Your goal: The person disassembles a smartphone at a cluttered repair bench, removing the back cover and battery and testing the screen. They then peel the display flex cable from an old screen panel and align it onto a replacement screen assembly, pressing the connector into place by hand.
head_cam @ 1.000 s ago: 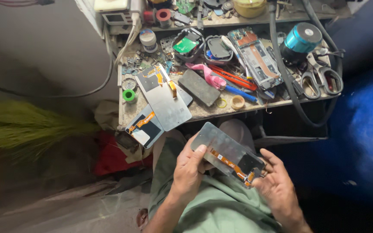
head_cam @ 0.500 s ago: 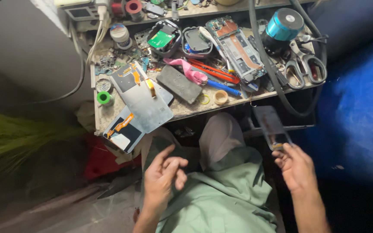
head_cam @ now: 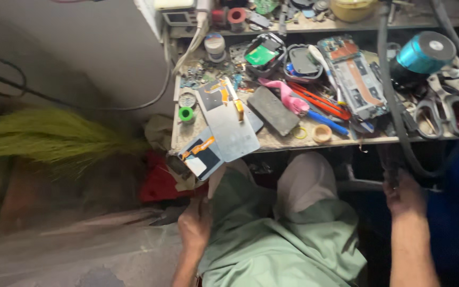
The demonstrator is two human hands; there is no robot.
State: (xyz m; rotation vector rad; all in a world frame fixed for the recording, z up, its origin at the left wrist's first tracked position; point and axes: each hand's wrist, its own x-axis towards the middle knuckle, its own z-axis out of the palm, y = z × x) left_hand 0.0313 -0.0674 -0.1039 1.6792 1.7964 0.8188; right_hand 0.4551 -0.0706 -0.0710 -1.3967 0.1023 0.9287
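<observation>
My left hand [head_cam: 195, 223]: rests on my green-clad thigh, fingers curled, holding nothing | My right hand [head_cam: 404, 194]: under the workbench [head_cam: 272, 142] edge, fingers closed on a dark flat panel [head_cam: 390, 162], half in shadow | Near it: scissors [head_cam: 444, 111], teal speaker [head_cam: 423, 53].

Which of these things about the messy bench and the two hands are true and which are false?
1. The right hand holds a dark flat panel under the bench edge. True.
2. The left hand grips the scissors. False: the scissors lie on the bench; it rests by the green cloth.
3. A teal round speaker sits at the bench's right. True.
4. The green tape roll is in the lap. False: it lies on the bench.
</observation>
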